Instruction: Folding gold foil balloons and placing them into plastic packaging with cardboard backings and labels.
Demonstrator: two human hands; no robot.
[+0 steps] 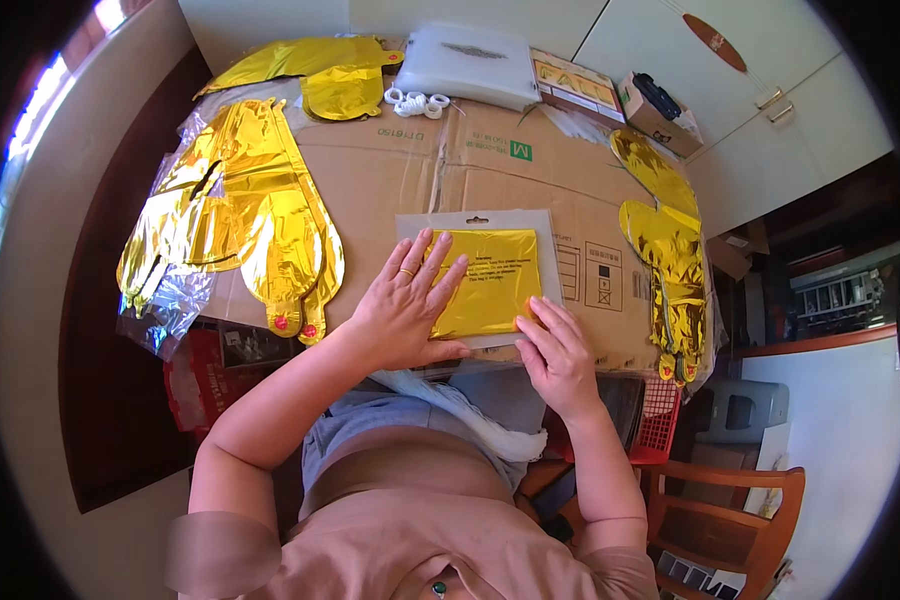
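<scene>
Pale cabinets [740,100] are rising behind a cardboard-covered surface [380,185], where flat gold foil balloons are lying at the left [260,190], at the far left corner [295,62] and along the right edge [670,235]. Small white rolls [417,104] are sitting at the back beside a translucent white case [470,65]. At the near edge, in front of the person, a folded gold foil packet [490,285] is resting on or inside a pale sleeve [417,226] with a hanging hole; which of the two, the view is not telling. The left hand [398,303] is lying with its fingers spread over the packet's left side, clamping nothing. The right hand [558,350] is touching the lower right corner with thumb and fingertips, though whether it is pinching the foil is not showing. The person seems to be flattening and squaring the packet; the next move is probably calling for steady left-hand pressure while the right hand is working that corner.
</scene>
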